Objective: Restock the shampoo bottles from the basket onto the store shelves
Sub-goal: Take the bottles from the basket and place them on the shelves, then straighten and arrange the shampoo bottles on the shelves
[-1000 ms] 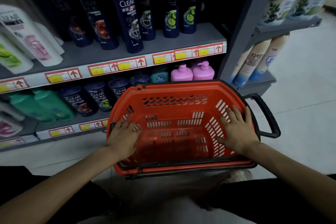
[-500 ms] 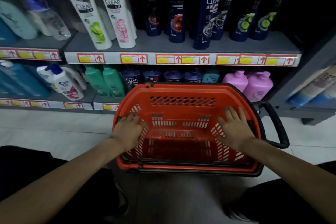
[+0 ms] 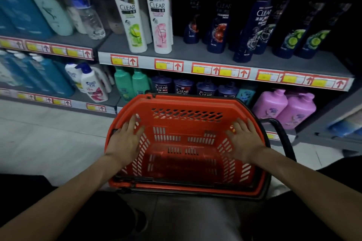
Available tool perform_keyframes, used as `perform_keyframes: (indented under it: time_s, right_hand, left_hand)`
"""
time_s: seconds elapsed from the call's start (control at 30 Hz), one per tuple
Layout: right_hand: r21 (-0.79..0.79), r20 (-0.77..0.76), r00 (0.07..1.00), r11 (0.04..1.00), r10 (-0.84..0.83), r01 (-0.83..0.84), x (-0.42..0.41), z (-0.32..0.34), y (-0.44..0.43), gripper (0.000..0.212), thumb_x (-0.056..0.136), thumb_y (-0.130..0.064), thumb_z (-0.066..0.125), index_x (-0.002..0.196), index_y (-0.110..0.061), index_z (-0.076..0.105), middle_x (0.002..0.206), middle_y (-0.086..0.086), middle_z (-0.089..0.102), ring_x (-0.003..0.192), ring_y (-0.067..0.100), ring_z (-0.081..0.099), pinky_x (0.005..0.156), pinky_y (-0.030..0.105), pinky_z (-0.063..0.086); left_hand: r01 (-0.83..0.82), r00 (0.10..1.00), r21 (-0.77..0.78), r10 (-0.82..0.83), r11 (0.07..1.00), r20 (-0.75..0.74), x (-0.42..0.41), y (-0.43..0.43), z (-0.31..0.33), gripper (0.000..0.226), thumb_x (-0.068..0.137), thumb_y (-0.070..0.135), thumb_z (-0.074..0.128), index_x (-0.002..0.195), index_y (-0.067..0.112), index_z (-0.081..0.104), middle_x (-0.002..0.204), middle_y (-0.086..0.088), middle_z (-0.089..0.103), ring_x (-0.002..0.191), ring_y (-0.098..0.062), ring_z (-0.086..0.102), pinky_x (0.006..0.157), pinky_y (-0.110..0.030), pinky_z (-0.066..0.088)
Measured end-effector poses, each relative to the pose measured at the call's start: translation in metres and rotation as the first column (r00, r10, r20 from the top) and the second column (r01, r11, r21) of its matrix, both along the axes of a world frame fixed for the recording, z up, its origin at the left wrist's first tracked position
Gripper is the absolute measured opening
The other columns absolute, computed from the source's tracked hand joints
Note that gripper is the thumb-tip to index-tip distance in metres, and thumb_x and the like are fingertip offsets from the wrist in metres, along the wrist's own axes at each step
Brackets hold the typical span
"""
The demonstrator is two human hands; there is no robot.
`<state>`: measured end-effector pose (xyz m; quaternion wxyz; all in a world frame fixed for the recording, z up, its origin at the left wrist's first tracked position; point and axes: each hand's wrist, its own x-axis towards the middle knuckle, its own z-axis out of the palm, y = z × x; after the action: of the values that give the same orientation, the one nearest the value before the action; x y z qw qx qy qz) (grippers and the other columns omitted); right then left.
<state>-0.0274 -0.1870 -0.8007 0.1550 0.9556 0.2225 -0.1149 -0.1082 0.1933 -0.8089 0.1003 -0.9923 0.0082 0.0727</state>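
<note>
A person faces a store shelf with an orange plastic basket held between both hands. The left hand lies flat against the inside of the basket's left wall, fingers straight and pointing toward the shelving. The right hand mirrors it on the inside of the right wall, fingers likewise extended and gripping nothing. The basket's slotted floor shows in full between the two forearms, and a black handle loops out from its right side. Whether the basket sits on the pale tiled floor or is lifted cannot be told.

The shampoo bottles are on the shelves. On the grey middle shelf, two tall white bottles marked CLEAR stand side by side, one with a green label and one with a pink label. To their right stands a row of dark blue bottles, one set nearer the front edge than the rest. Red and yellow price tags with arrows run along the shelf edge.

On the shelf below, just beyond the basket's far rim, are two green bottles, several dark blue pump bottles and two pink pump bottles. Farther left stand white pump bottles and, above them, a clear water bottle beside large teal bottles.
</note>
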Motion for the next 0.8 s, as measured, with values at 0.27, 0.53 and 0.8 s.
perform_keyframes:
  time_s: [0.27, 0.53, 0.8]
  right_hand:
    - [0.016, 0.017, 0.987, 0.987, 0.159, -0.160, 0.016, -0.003, 0.025, 0.082, 0.084, -0.069, 0.046, 0.151, -0.022, 0.046, 0.163, 0.011, 0.030, 0.157, 0.031, 0.010, 0.126, 0.049, -0.005]
    - [-0.101, 0.073, 0.966, 0.965, 0.249, -0.242, 0.039, -0.012, 0.048, 0.082, 0.059, -0.058, 0.082, 0.127, -0.014, 0.071, 0.139, 0.016, 0.061, 0.139, 0.038, 0.049, 0.119, 0.049, 0.012]
    - [-0.105, 0.049, 0.981, 0.978, 0.186, -0.180, 0.029, 0.000, 0.072, 0.079, 0.088, -0.058, 0.059, 0.156, -0.023, 0.038, 0.165, 0.013, 0.026, 0.157, 0.035, 0.010, 0.117, 0.051, -0.012]
  left_hand:
    - [-0.138, 0.988, -0.061, 0.142, 0.989, 0.055, -0.028, 0.034, -0.005, 0.077, 0.086, 0.037, 0.069, 0.155, 0.022, 0.040, 0.169, -0.023, 0.010, 0.139, -0.038, 0.044, 0.101, -0.049, 0.051]
    - [-0.216, 0.974, -0.108, 0.222, 0.970, 0.049, -0.039, 0.047, -0.004, 0.076, 0.093, 0.042, 0.060, 0.159, 0.025, 0.025, 0.170, -0.021, -0.003, 0.148, -0.036, 0.032, 0.111, -0.046, 0.043]
    - [-0.255, 0.967, -0.161, 0.252, 0.954, -0.037, -0.044, 0.046, 0.002, 0.083, 0.095, 0.047, 0.059, 0.162, 0.028, 0.013, 0.159, -0.015, 0.033, 0.143, -0.034, 0.039, 0.113, -0.049, 0.041]
